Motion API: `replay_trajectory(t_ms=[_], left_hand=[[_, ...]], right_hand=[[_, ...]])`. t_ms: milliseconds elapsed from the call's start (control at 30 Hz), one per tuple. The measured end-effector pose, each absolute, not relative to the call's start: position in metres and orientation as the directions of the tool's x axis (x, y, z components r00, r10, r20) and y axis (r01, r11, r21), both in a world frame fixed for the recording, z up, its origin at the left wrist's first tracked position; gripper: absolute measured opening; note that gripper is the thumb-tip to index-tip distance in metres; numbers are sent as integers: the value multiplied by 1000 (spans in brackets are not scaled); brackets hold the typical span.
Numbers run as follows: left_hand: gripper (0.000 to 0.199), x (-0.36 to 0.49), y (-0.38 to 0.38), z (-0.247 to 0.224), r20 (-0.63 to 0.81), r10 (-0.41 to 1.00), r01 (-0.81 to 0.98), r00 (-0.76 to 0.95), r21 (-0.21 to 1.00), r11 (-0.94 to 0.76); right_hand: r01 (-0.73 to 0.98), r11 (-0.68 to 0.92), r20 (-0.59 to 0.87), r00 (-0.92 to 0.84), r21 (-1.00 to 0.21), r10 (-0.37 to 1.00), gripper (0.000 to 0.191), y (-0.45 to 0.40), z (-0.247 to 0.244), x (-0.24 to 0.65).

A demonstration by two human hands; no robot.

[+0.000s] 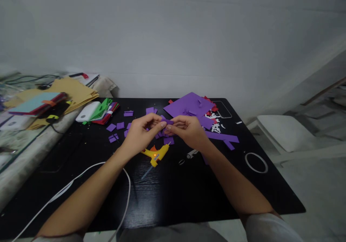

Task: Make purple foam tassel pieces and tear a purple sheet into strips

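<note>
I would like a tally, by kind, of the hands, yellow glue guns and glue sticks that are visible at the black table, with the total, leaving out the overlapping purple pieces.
Hands, the left hand and the right hand: 2
Yellow glue gun: 1
Glue stick, protruding from the gun: 1
Total: 4

The location is a craft work area; whether it belongs to a home or a workshop cannot be determined. Indicators: a black table carrying a yellow glue gun, a large purple sheet, small purple pieces and white scraps. A plain pale wall stands behind; a white seat stands at right.
</note>
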State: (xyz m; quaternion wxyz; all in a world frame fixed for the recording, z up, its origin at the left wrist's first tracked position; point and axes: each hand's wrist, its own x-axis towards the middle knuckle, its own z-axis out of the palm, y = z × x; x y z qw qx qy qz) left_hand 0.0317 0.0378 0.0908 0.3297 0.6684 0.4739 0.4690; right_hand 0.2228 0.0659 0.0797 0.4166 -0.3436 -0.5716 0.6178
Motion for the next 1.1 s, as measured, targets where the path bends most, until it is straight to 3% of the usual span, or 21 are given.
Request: replay_trajectory(t_ms=[400,700,1100], left_hand=[[19,29,38,86,383,923,364,45,854,-372],[22,30,38,88,345,936,292,78,889,-352],[17,29,37,84,448,892,374,58,819,-436]], right_hand=[[-115,15,60,-401,-993,914,26,62,82,221],[-80,136,156,-375,-987,914,23,63,80,223],[-10,238,225,-368,-971,902,15,58,85,224]])
